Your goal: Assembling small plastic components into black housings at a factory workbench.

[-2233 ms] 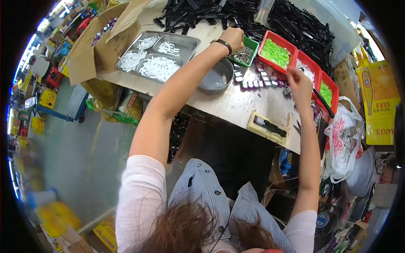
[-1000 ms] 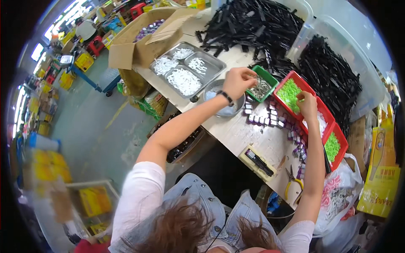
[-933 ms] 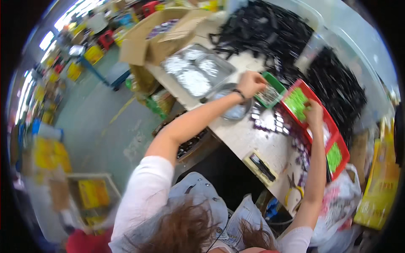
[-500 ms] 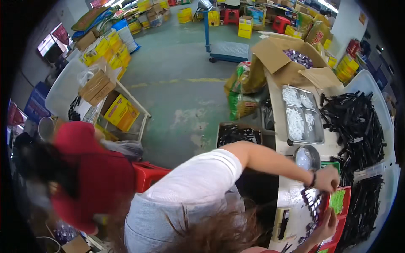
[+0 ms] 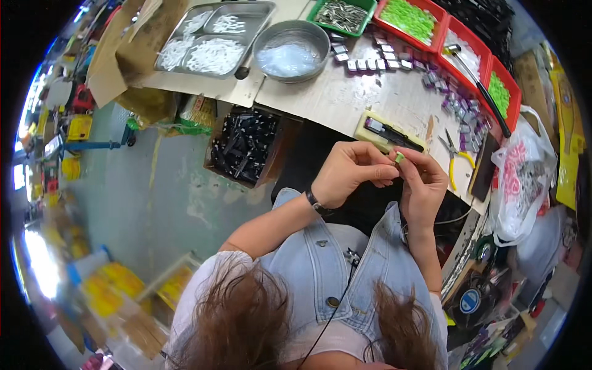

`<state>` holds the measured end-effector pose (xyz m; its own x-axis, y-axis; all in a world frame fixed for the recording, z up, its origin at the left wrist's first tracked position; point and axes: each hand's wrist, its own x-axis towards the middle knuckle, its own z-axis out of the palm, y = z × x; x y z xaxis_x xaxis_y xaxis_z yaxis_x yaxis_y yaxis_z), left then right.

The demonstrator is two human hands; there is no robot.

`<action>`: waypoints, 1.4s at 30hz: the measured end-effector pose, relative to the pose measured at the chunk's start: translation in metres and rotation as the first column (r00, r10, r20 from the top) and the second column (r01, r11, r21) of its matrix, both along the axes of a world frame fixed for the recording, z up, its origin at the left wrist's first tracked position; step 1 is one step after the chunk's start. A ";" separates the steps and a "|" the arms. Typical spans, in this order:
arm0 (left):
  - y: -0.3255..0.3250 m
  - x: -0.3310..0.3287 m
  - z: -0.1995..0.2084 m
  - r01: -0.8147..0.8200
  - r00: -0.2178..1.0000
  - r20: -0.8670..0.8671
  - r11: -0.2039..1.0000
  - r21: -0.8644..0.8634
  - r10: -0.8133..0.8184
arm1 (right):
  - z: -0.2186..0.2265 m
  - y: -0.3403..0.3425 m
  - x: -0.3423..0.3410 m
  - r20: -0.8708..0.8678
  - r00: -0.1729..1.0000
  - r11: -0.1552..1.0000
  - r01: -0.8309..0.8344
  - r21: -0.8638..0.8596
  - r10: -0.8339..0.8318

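Observation:
My left hand [image 5: 351, 174] and my right hand [image 5: 424, 188] meet in front of my chest at the table edge. Between their fingertips is a small light green plastic piece [image 5: 399, 158], pinched by the right thumb and finger. The left thumb and finger are pressed together against it; anything else in them is too small to tell. Just beyond the hands lies a pale yellow block [image 5: 365, 128] with a black stick-shaped part [image 5: 394, 134] resting in it. Pliers with yellow handles [image 5: 455, 154] lie to the right of the hands.
Red trays [image 5: 439, 38] of green and white pieces curve along the far right, a black-handled tool [image 5: 487, 102] across them. Purple-and-silver parts [image 5: 376, 64] line the table. Further left stand a green tray [image 5: 342, 17], round metal bowl [image 5: 293, 52], divided metal tray [image 5: 213, 40] and carton [image 5: 271, 161].
The view has swung toward the table on the right. My hands have come back from the red and green trays to the front of my chest, where they now hold the small green piece.

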<state>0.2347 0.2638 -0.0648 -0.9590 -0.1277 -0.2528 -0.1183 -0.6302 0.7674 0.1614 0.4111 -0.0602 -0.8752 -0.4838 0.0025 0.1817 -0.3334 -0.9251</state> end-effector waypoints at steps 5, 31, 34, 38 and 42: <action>0.008 0.000 -0.003 0.085 0.996 0.036 0.996 -0.002 -0.085 | -0.005 0.016 0.006 0.002 1.000 0.999 0.011 0.031 -0.011; 0.023 -0.001 0.000 -0.195 0.976 0.057 0.956 -0.217 0.212 | -0.007 0.013 0.008 -0.203 0.975 0.946 0.152 0.286 -0.095; 0.030 0.000 -0.018 -0.386 0.919 -0.230 0.844 -0.373 0.319 | -0.003 0.010 0.013 -0.112 0.991 0.929 0.103 0.355 -0.067; 0.023 0.005 -0.033 -0.443 0.893 -0.362 0.674 -0.591 0.269 | -0.008 0.009 0.000 -0.487 0.867 0.842 0.182 0.508 0.106; -0.008 -0.016 -0.032 -0.583 0.811 -0.577 0.211 -0.785 0.097 | -0.011 -0.005 -0.037 -0.678 0.707 0.769 0.316 0.556 0.200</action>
